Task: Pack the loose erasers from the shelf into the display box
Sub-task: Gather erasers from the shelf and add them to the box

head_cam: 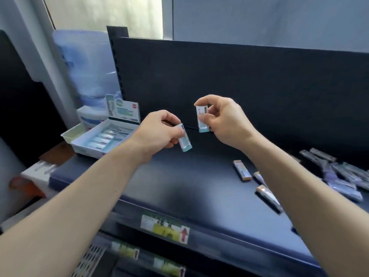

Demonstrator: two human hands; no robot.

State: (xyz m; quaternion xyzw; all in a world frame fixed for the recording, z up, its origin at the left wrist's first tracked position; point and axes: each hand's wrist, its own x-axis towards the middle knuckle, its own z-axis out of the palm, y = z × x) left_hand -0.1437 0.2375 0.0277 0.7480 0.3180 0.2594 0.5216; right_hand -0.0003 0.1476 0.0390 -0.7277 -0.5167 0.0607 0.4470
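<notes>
several erasers (103, 139) fill display box (79, 143).

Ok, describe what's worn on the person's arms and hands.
Nothing worn shows. The left hand and right hand are bare, with no gloves, rings, watch or bracelet visible, and no sleeve reaches into view.

2 arms in view: left forearm (79, 200) and right forearm (299, 186), both bare along all the visible length, slim and smooth. Bare as well: left hand (157, 130), right hand (225, 120). Motion blur hides finer detail at the fingers.
</notes>
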